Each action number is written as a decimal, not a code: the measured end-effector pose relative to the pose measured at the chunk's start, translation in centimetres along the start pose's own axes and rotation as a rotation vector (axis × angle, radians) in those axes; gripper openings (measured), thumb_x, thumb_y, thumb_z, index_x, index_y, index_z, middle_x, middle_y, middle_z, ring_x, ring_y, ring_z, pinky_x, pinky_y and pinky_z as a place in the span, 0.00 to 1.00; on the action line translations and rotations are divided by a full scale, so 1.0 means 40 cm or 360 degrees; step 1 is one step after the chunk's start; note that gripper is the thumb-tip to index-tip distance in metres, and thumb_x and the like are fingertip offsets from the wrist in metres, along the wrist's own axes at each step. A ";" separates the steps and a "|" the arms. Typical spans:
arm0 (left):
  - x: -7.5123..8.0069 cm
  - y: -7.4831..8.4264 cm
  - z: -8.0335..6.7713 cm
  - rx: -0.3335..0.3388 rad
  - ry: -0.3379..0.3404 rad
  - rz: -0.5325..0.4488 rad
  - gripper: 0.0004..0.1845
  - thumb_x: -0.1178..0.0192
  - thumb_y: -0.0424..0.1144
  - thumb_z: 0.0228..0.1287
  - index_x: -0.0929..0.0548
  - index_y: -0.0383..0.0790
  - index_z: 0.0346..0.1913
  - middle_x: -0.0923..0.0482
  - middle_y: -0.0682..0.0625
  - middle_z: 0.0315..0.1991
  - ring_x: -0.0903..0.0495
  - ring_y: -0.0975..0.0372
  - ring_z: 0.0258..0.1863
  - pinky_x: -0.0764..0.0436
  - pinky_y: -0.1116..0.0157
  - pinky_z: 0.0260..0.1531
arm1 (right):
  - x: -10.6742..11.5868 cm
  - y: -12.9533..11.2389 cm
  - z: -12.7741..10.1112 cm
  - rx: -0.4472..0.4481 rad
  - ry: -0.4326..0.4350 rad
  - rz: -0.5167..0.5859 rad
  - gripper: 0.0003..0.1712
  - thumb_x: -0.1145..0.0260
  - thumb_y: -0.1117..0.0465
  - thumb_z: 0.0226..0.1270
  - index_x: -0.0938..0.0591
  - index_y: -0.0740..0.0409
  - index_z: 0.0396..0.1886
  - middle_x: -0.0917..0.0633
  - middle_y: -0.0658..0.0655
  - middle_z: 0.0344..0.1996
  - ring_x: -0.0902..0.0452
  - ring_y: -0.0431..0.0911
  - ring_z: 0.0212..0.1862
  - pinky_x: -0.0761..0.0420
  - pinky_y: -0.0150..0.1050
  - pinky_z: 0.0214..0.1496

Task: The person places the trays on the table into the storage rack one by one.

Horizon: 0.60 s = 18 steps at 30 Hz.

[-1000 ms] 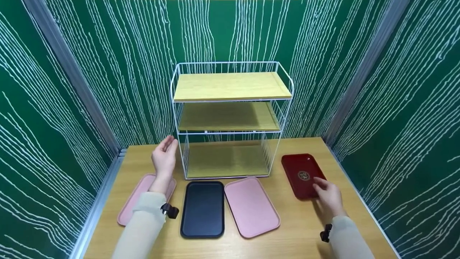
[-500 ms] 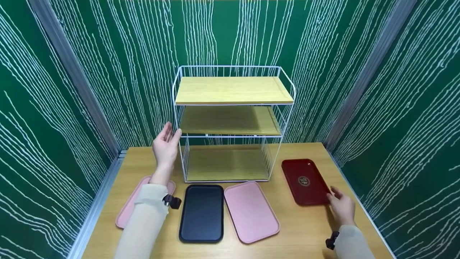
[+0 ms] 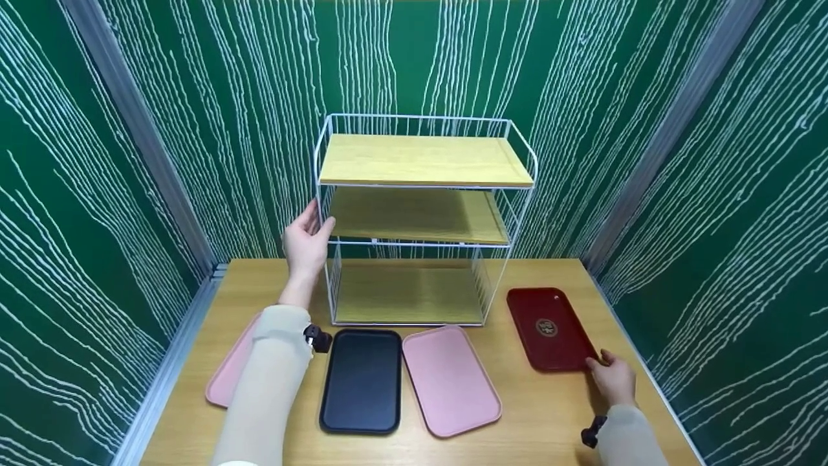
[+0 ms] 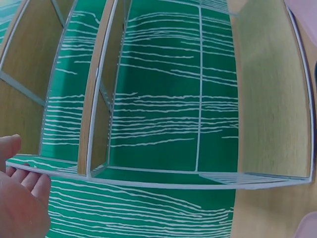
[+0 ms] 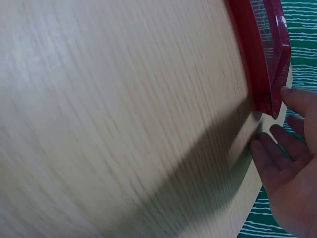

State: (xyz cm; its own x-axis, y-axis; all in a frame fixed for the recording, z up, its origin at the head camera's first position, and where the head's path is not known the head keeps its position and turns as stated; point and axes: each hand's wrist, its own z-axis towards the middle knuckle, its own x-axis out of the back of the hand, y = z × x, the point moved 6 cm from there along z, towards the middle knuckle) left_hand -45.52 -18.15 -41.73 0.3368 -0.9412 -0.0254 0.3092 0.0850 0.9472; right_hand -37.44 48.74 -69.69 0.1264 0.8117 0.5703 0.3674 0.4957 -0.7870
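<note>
A white wire rack [image 3: 414, 244] with three wooden shelves stands in the head view's middle. My left hand [image 3: 306, 241] grips its left front post at middle-shelf height. In the left wrist view, the thumb of the left hand [image 4: 22, 193] is on the inner side of the frame and the fingers are behind it. A dark red tray [image 3: 550, 343] with a gold emblem lies to the right of the rack. At its near right corner is my right hand [image 3: 614, 380]. The right wrist view shows its thumb [image 5: 297, 99] against the tray's corner, fingers apart from the rim.
In front of the rack a black tray [image 3: 361, 382] and a pink tray [image 3: 451, 382] lie side by side. Another pink tray [image 3: 226, 378] is partly hidden under my left forearm. Green patterned walls [image 3: 724, 246] enclose the wooden table [image 3: 537, 414] on three sides.
My left hand has risen and come right, from beside the rack onto its post. The right hand has moved from above the red tray outward and nearer to its near right corner.
</note>
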 end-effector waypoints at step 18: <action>-0.020 -0.003 0.039 -0.0078 0.0179 0.0110 0.20 0.36 0.29 0.77 0.16 0.37 0.67 0.15 0.41 0.63 0.16 0.50 0.64 0.18 0.62 0.64 | -0.022 -0.092 -0.132 -0.0249 0.0238 0.0371 0.34 0.44 0.61 0.87 0.41 0.74 0.81 0.39 0.80 0.78 0.43 0.71 0.79 0.45 0.61 0.84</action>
State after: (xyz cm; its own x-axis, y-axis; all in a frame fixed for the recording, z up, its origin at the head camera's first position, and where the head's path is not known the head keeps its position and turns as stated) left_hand -47.21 -17.90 -41.31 0.4558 -0.8901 0.0012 0.3237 0.1671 0.9313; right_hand -34.01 44.58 -66.05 0.3538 0.8375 0.4164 0.4484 0.2389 -0.8613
